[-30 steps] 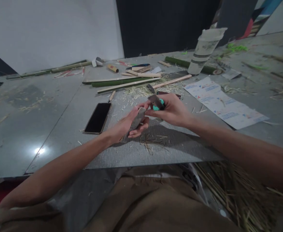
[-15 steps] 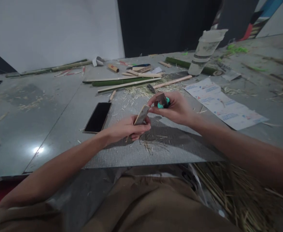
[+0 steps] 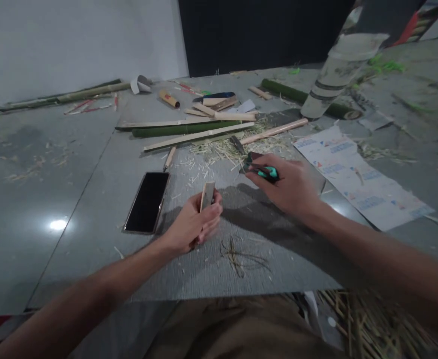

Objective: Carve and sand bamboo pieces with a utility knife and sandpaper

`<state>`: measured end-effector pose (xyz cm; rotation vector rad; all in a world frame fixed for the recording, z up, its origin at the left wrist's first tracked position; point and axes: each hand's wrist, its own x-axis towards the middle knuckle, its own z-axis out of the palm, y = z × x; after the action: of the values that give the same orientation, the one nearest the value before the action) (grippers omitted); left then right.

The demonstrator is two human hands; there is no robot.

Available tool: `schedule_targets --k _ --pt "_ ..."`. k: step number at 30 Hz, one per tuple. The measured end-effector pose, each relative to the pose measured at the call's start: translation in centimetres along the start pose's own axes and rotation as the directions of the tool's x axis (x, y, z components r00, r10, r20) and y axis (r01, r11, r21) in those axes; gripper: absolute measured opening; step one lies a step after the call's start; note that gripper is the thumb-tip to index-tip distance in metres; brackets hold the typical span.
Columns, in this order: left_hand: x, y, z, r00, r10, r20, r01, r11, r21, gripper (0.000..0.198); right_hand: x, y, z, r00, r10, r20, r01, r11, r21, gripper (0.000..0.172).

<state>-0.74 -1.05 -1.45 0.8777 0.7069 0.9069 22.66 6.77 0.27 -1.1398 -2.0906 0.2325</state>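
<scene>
My left hand (image 3: 193, 223) is closed around a short flat piece of bamboo (image 3: 207, 194), its pale end standing up above the fingers. To the right and farther from me, my right hand (image 3: 292, 187) grips a small dark tool with teal parts (image 3: 269, 172); its exact kind is hard to make out. The tool is apart from the bamboo piece, above the grey table (image 3: 103, 269). Beyond the right hand lies a hammer (image 3: 275, 132) on pale shavings (image 3: 219, 148). Thin dark fibres (image 3: 241, 259) lie on the table below the hands.
A phone (image 3: 146, 202) lies left of my left hand. Split bamboo strips (image 3: 189, 128) stretch across the middle. At right are a printed paper sheet (image 3: 361, 172) and a tall cup (image 3: 336, 75) in front of a green bamboo pole (image 3: 288, 90).
My hands have moved apart. The right hand drew the tool rightward off the bamboo piece, while the left hand shifted left and nearer to me. The camera view has also shifted.
</scene>
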Motion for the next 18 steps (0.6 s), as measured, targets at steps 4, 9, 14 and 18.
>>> schedule_targets --k 4,9,14,18 --pt "0.6 0.5 0.0 0.993 -0.001 -0.118 -0.025 0.976 -0.216 0.049 -0.1 1.0 -0.1 0.989 -0.044 0.144 0.047 0.999 -0.014 0.009" --pt "1.4 0.6 -0.7 0.96 -0.17 -0.224 0.08 0.928 -0.364 0.049 -0.3 1.4 -0.2 0.962 -0.112 0.248 0.09 0.991 0.096 0.024" --pt "1.5 0.2 -2.2 0.996 -0.093 0.007 0.088 0.906 -0.414 0.056 0.1 1.5 -0.4 0.968 -0.093 0.232 0.067 0.991 0.115 0.015" --pt "1.5 0.6 -2.7 0.984 -0.117 0.13 0.156 0.924 -0.349 0.049 0.4 1.7 -0.3 0.966 -0.083 0.246 0.053 0.991 0.125 0.011"
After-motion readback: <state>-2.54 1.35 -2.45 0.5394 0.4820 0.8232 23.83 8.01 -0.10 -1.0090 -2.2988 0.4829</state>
